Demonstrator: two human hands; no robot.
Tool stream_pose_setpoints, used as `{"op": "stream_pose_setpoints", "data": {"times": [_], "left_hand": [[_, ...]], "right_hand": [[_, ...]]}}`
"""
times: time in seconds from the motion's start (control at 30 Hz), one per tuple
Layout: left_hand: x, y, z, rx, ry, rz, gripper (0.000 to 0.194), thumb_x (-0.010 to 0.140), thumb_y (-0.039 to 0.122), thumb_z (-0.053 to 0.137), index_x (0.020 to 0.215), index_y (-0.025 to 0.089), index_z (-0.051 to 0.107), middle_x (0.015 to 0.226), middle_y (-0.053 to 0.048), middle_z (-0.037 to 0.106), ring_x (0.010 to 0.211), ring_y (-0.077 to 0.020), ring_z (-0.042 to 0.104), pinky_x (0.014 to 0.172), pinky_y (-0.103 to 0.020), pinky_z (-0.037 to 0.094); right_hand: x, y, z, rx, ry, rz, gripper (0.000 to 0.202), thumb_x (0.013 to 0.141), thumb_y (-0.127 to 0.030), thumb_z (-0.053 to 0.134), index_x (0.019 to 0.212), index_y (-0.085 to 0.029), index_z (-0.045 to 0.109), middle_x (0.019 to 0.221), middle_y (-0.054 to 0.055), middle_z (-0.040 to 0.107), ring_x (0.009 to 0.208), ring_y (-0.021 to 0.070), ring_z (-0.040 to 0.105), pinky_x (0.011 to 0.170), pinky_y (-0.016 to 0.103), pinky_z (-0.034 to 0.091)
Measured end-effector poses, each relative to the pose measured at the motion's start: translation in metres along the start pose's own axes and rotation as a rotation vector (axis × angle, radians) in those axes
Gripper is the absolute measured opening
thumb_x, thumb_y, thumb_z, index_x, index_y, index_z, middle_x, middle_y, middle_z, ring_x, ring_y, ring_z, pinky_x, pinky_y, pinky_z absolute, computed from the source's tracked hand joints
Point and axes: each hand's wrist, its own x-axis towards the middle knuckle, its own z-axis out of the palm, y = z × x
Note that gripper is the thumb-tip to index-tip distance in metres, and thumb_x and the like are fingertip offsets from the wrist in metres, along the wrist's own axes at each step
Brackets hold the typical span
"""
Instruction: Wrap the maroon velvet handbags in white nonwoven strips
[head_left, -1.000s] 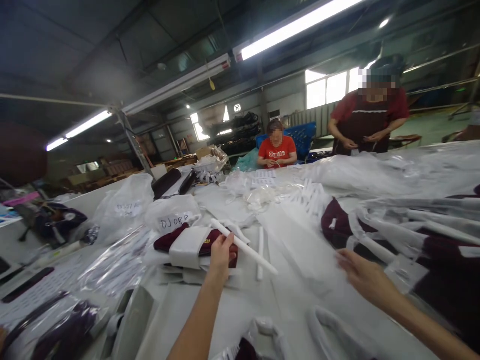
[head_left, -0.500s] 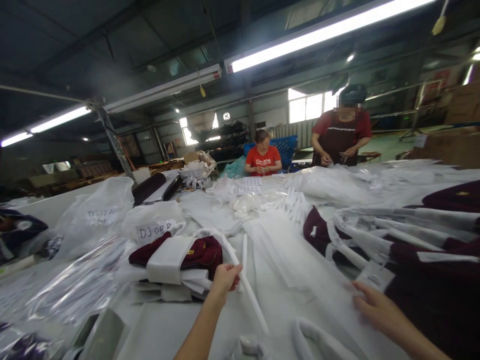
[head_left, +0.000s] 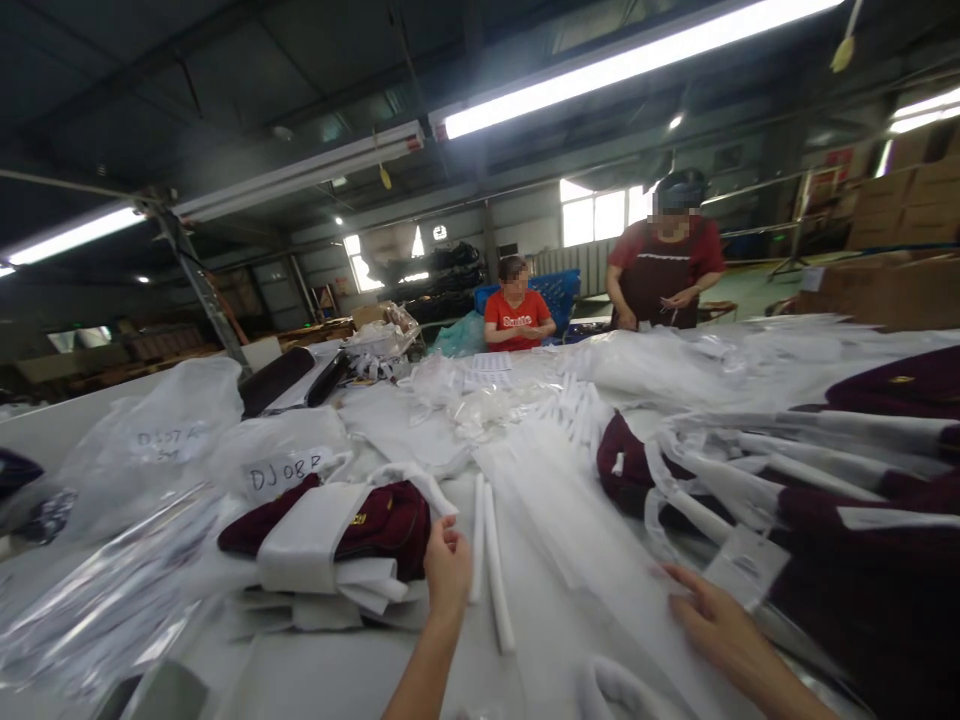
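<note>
My left hand [head_left: 448, 565] is at the right end of a maroon bag [head_left: 386, 525] with a white band around it. Its fingers are curled at the lower end of the bag's white-wrapped strap [head_left: 420, 484]; the grip itself is partly hidden. Two white rolled tubes [head_left: 495, 570] lie just to the right of that hand. My right hand [head_left: 709, 620] has its fingers apart over a long translucent white sheet [head_left: 592, 560], beside a clear tag [head_left: 746, 562] on the dark bags at the right.
Plastic bags marked in black [head_left: 281, 455] lie behind the maroon bag. Shiny clear film [head_left: 105, 590] covers the left side. More maroon bags [head_left: 900, 385] with wrapped straps are piled right. Two people [head_left: 517, 310] work across the table.
The view has shifted slightly. My left hand has left the white tube it was holding, which now lies beside the other, and is at the bag's strap. My right hand remains over the sheet.
</note>
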Motion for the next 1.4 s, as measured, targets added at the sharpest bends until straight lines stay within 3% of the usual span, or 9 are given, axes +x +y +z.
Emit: {"op": "stream_pose_setpoints", "data": {"times": [0.23, 0.33, 0.43, 0.53, 0.67, 0.9, 1.03, 1.23, 1.4], "left_hand": [[-0.013, 0.009, -0.003, 0.021, -0.066, 0.100, 0.018, 0.084, 0.031, 0.058, 0.096, 0.019, 0.063, 0.093, -0.009, 0.068, 0.088, -0.0223, 0.065, 0.086, -0.034, 0.050], [-0.030, 0.031, 0.019, 0.068, -0.259, 0.395, 0.029, 0.089, 0.035, 0.055, 0.113, 0.021, 0.063, 0.122, -0.012, 0.065, 0.116, -0.0249, 0.057, 0.106, -0.037, 0.040], [-0.043, 0.036, 0.044, 0.241, -0.563, 0.643, 0.050, 0.093, 0.041, 0.049, 0.139, 0.023, 0.051, 0.153, -0.010, 0.042, 0.146, -0.0300, 0.028, 0.122, -0.050, 0.013], [-0.045, 0.016, 0.060, 0.476, -0.727, 0.535, 0.057, 0.093, 0.043, 0.046, 0.145, 0.020, 0.046, 0.157, -0.012, 0.033, 0.149, -0.0374, 0.018, 0.120, -0.062, 0.005], [-0.041, -0.010, 0.066, 0.633, -0.750, 0.495, 0.061, 0.092, 0.044, 0.041, 0.148, 0.021, 0.041, 0.159, -0.010, 0.028, 0.149, -0.0376, 0.018, 0.121, -0.061, 0.004], [-0.032, -0.018, 0.076, 0.686, -0.846, 0.415, 0.065, 0.089, 0.042, 0.046, 0.152, 0.027, 0.034, 0.162, -0.005, 0.017, 0.151, -0.0354, 0.010, 0.122, -0.059, 0.001], [-0.033, -0.020, 0.073, 0.631, -0.803, 0.431, 0.062, 0.091, 0.043, 0.044, 0.150, 0.026, 0.038, 0.161, -0.006, 0.021, 0.150, -0.0353, 0.013, 0.123, -0.058, 0.001], [-0.036, -0.016, 0.067, 0.576, -0.784, 0.419, 0.060, 0.090, 0.041, 0.045, 0.148, 0.025, 0.042, 0.160, -0.005, 0.026, 0.150, -0.0355, 0.016, 0.122, -0.059, 0.002], [-0.035, -0.016, 0.066, 0.559, -0.773, 0.442, 0.059, 0.090, 0.042, 0.046, 0.147, 0.025, 0.044, 0.160, -0.007, 0.028, 0.149, -0.0371, 0.018, 0.122, -0.060, 0.004]], "right_hand": [[0.014, 0.009, -0.001, -0.040, 0.023, 0.011, 0.074, 0.064, -0.045, 0.038, 0.125, -0.007, 0.058, 0.064, 0.005, 0.066, 0.059, 0.0258, 0.061, 0.065, 0.037, 0.048], [0.013, -0.011, 0.018, -0.012, -0.039, -0.025, 0.067, 0.069, -0.045, 0.037, 0.125, -0.012, 0.057, 0.060, 0.002, 0.062, 0.056, 0.0231, 0.059, 0.058, 0.033, 0.046], [0.025, -0.049, 0.036, -0.142, -0.159, -0.263, 0.043, 0.080, -0.050, 0.041, 0.092, -0.018, 0.067, 0.057, 0.001, 0.059, 0.057, 0.0204, 0.058, 0.056, 0.029, 0.042], [0.066, -0.088, 0.039, -0.370, -0.090, -0.398, 0.046, 0.095, -0.047, 0.035, 0.073, -0.017, 0.063, 0.066, 0.003, 0.064, 0.070, 0.0184, 0.062, 0.064, 0.027, 0.043], [0.160, -0.116, 0.033, -0.512, 0.082, -0.251, 0.029, 0.099, -0.032, 0.043, 0.096, -0.013, 0.065, 0.095, 0.007, 0.068, 0.090, 0.0164, 0.063, 0.083, 0.029, 0.048], [0.267, -0.081, 0.068, -0.637, 0.188, -0.056, 0.043, 0.094, -0.038, 0.058, 0.131, -0.015, 0.054, 0.133, 0.014, 0.053, 0.120, 0.0272, 0.053, 0.101, 0.049, 0.043], [0.273, -0.060, 0.086, -0.696, 0.166, -0.108, 0.041, 0.095, -0.036, 0.055, 0.132, -0.021, 0.055, 0.137, 0.012, 0.052, 0.135, 0.0324, 0.039, 0.109, 0.057, 0.030], [0.258, -0.076, 0.073, -0.640, 0.226, -0.030, 0.022, 0.094, -0.028, 0.054, 0.106, -0.013, 0.065, 0.108, 0.012, 0.066, 0.112, 0.0256, 0.058, 0.097, 0.044, 0.044], [0.236, -0.105, 0.053, -0.421, 0.411, 0.011, 0.051, 0.092, -0.016, 0.038, 0.141, -0.003, 0.040, 0.111, 0.026, 0.063, 0.109, 0.0323, 0.061, 0.090, 0.040, 0.045]]}}
